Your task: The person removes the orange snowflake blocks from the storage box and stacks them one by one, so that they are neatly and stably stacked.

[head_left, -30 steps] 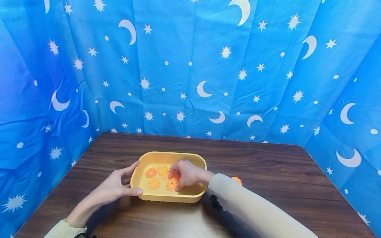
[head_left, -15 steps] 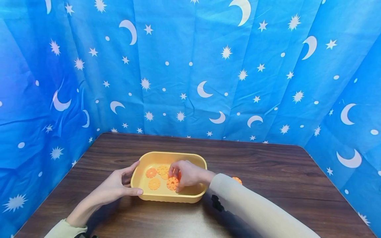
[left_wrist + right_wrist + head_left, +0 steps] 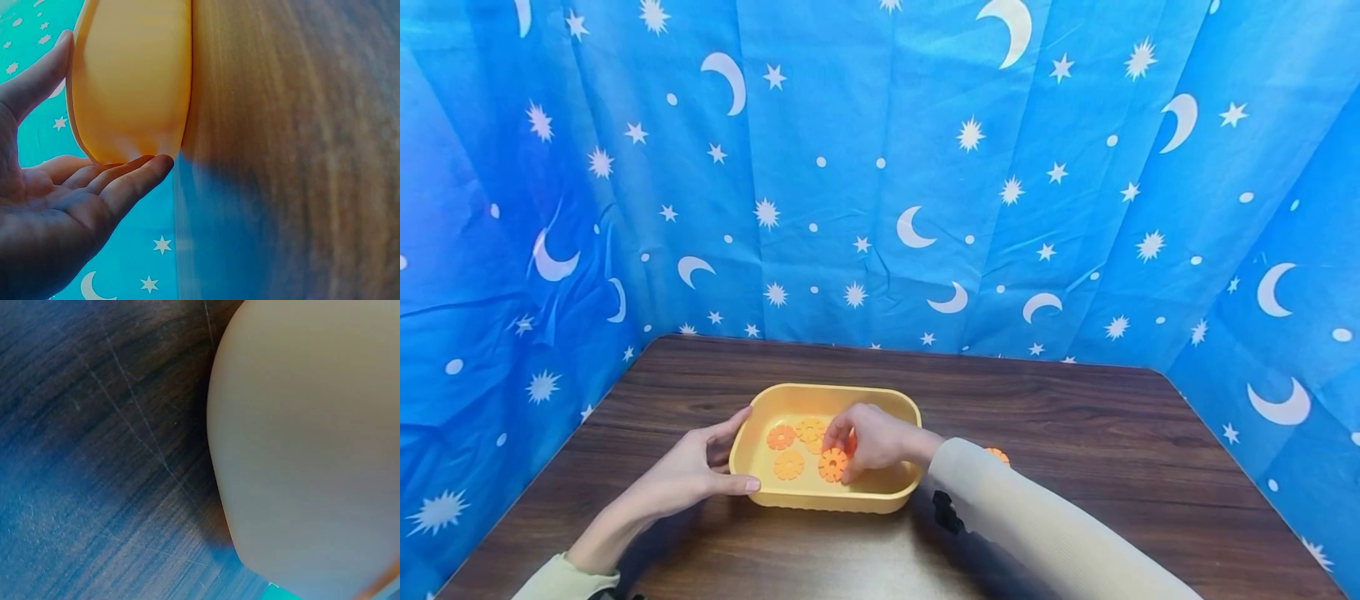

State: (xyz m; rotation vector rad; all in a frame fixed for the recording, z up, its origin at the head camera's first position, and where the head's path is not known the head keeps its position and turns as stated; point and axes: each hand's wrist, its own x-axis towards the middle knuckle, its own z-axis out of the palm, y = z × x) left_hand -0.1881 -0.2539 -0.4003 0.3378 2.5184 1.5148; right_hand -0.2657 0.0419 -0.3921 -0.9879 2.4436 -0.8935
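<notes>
A yellow rectangular tub (image 3: 831,502) with rounded corners sits on the wooden table. My left hand (image 3: 688,475) grips its left end, thumb at the front corner and fingers along the far side; in the left wrist view, the fingers (image 3: 140,178) lie against the tub's outer wall (image 3: 134,81). Inside the tub, my right hand (image 3: 872,440) pinches an orange notched building disc (image 3: 832,465) at its right edge. A redder piece (image 3: 852,442) is partly hidden behind those fingers. Left of this hand lie a dark orange disc (image 3: 781,437), a light orange disc (image 3: 788,465) and overlapping yellow-orange discs (image 3: 809,430).
Another orange disc (image 3: 997,455) lies on the table (image 3: 1075,433) right of the tub, partly covered by the right sleeve (image 3: 1037,517). A blue curtain (image 3: 850,183) with moons and stars hangs around the table's back and sides.
The orange disc at my right fingertips has tilted and shifted slightly within the tub. My left hand keeps its grip, and the other discs stay where they were.
</notes>
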